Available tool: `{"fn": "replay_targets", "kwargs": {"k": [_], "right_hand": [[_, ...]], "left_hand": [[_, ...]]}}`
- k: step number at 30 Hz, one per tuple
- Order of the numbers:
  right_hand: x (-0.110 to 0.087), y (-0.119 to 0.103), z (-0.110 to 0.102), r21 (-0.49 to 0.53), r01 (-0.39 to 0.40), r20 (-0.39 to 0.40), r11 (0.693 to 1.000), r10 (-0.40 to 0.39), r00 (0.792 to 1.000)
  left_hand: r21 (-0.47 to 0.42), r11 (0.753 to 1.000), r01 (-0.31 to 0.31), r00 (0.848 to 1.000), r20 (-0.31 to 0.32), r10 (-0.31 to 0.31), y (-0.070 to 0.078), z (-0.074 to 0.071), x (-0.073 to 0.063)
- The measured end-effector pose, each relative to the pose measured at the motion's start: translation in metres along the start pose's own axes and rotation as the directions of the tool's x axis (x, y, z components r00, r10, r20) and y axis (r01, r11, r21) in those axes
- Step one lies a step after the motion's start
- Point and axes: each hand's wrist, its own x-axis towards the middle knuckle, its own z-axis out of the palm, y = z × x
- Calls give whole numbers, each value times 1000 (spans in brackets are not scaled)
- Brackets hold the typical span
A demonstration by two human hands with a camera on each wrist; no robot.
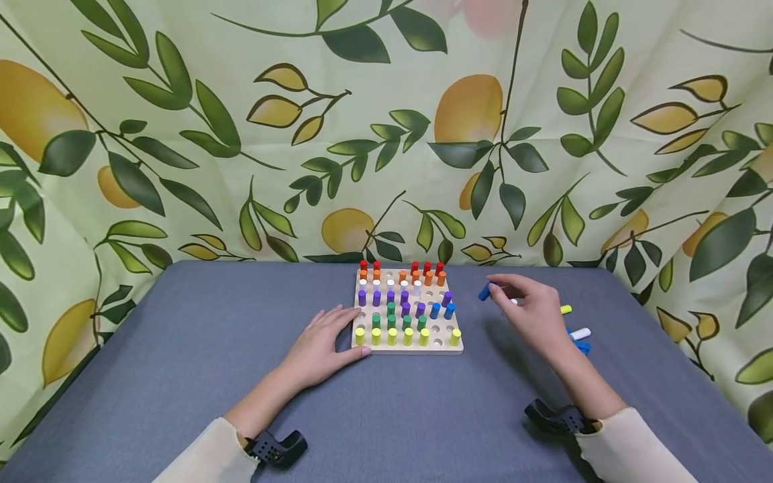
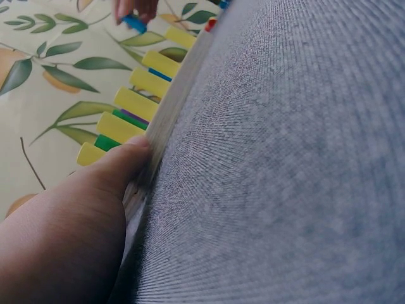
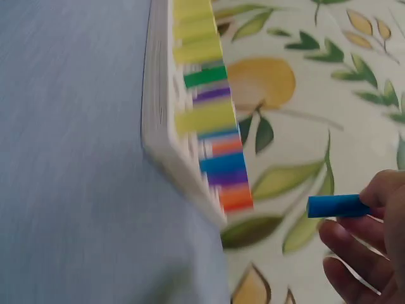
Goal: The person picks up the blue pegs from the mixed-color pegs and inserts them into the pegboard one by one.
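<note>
A wooden pegboard [image 1: 386,349] holds rows of coloured pegs: red at the back, then orange, white, purple, blue, green, and yellow in front. Several of its holes are bare. My left hand [image 1: 323,345] rests at the board's left side, thumb at the front left corner; in the left wrist view the thumb touches the edge beside a yellow peg [image 2: 120,128]. Right of the board, my right hand [image 1: 531,312] pinches a blue peg [image 1: 485,291] between thumb and fingers, raised above the table. The right wrist view shows this blue peg [image 3: 335,206] sticking out from the fingertips.
Loose pegs lie on the grey tablecloth [image 1: 241,322] at the right, partly behind my right hand: a white peg [image 1: 581,333], a yellow peg [image 1: 565,309] and some blue pegs [image 1: 582,347]. A leaf-and-fruit patterned curtain [image 1: 386,134] hangs behind the table.
</note>
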Motion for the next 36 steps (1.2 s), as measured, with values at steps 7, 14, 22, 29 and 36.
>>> {"fn": "replay_targets", "kwargs": {"k": [7, 14, 22, 29, 36], "right_hand": [[13, -28, 35, 83, 3, 154, 997, -15, 988], [20, -40, 59, 124, 6, 232, 992, -35, 972], [22, -43, 75, 127, 4, 306, 992, -43, 951], [21, -42, 81, 123, -3, 368, 992, -43, 929], [21, -42, 83, 103, 42, 378, 994, -78, 922]], "left_hand": [[-4, 1000, -5, 1000, 3, 5, 0, -1, -1], [-7, 1000, 1, 1000, 7, -1, 0, 0, -1], [-6, 1000, 3, 1000, 0, -3, 0, 0, -1], [-7, 1000, 9, 1000, 1, -9, 0, 0, -2], [-2, 1000, -2, 1000, -2, 2, -1, 0, -1]]}}
